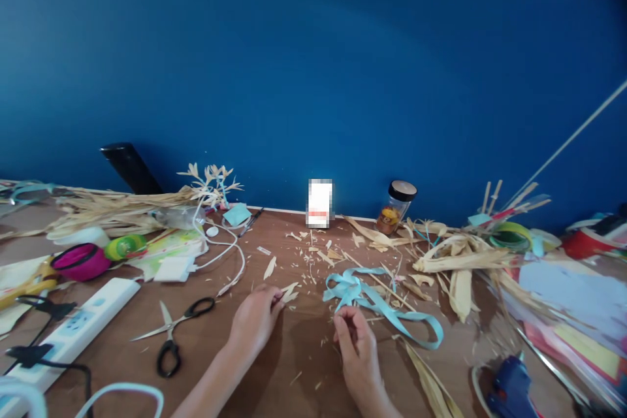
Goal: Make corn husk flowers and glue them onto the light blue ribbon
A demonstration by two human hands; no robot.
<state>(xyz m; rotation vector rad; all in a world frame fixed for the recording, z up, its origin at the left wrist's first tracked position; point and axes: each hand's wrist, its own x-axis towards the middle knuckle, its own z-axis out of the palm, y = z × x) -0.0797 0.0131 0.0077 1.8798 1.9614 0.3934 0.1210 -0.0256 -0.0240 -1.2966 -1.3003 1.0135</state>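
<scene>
My left hand [255,319] rests low over the brown table, its thumb and fingers pinched at the end of a small bunch of pale dried husk pieces [290,292]. To the right, my right hand [358,346] is closed in a pinch, and whatever is between its fingertips is too small to make out. Just beyond those fingertips lies a looped light blue ribbon [349,289], part of it close to the fingers. Left of my left forearm, black-handled scissors [170,326] lie with their blades apart.
A white power strip [93,320] with cords lies at the left. A lidded jar [394,208] stands against the blue wall [313,78]. Dried husks [463,258] are heaped at the right, above a blue glue gun [512,386]. Husk scraps litter the middle.
</scene>
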